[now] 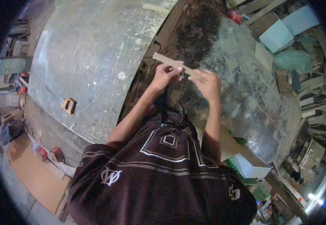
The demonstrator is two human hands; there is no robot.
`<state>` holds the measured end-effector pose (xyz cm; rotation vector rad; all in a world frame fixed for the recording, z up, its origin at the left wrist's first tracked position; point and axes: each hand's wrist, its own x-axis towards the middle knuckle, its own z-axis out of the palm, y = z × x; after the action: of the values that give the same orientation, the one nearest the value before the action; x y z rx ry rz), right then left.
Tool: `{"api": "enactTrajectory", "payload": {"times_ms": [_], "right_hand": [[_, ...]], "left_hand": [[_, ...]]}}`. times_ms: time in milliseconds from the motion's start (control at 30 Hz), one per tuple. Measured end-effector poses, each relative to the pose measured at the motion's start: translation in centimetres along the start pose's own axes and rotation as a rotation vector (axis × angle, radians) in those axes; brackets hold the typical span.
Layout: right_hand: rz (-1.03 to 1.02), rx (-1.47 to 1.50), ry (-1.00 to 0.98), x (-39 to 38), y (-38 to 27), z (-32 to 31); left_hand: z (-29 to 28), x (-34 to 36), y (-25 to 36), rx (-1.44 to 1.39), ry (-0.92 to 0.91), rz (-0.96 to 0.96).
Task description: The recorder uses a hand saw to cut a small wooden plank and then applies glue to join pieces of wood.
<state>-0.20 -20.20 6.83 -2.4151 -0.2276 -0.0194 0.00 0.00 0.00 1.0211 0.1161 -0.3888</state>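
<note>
A short, flat strip of pale wood [165, 59] is held slantwise in front of me, past the right edge of the worktable. My left hand [165, 77] grips it near its middle, thumb on top and fingers curled beneath. At the strip's lower right end, my right hand [209, 85] is closed round it, hiding part of that end. A handsaw [69, 106] with a wooden handle lies on the table to the left, its blade pointing away to the upper left.
The large worktable [91, 48] has a worn, stained grey top. Wood offcuts [313, 107] and white panels [276, 35] are piled along the right. A white box [250, 165] stands at lower right. At lower left lie a tan board [39, 176] and red objects [56, 154].
</note>
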Motion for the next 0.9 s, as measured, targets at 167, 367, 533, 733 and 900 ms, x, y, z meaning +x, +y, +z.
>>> {"api": "enactTrajectory", "payload": {"times_ms": [167, 367, 533, 733, 900], "right_hand": [[0.042, 0.030, -0.049, -12.4, -3.4, 4.3], [-0.067, 0.006, 0.007, -20.6, -7.2, 4.9], [-0.035, 0.091, -0.070, -24.1, -11.7, 6.4], [-0.057, 0.044, -0.152, -26.4, -16.5, 11.1], [-0.181, 0.018, -0.302, -26.1, -22.6, 15.8]], "left_hand": [[-2.8, -12.8, -5.0, -0.015, 0.111, -0.096], [-3.1, -23.1, -5.8, 0.014, 0.108, -0.092], [-5.7, -29.1, -5.7, 0.008, 0.141, -0.042], [-10.8, -35.4, -5.1, -0.163, 0.201, -0.008], [-16.8, -41.1, -6.1, -0.200, 0.386, 0.071]]}}
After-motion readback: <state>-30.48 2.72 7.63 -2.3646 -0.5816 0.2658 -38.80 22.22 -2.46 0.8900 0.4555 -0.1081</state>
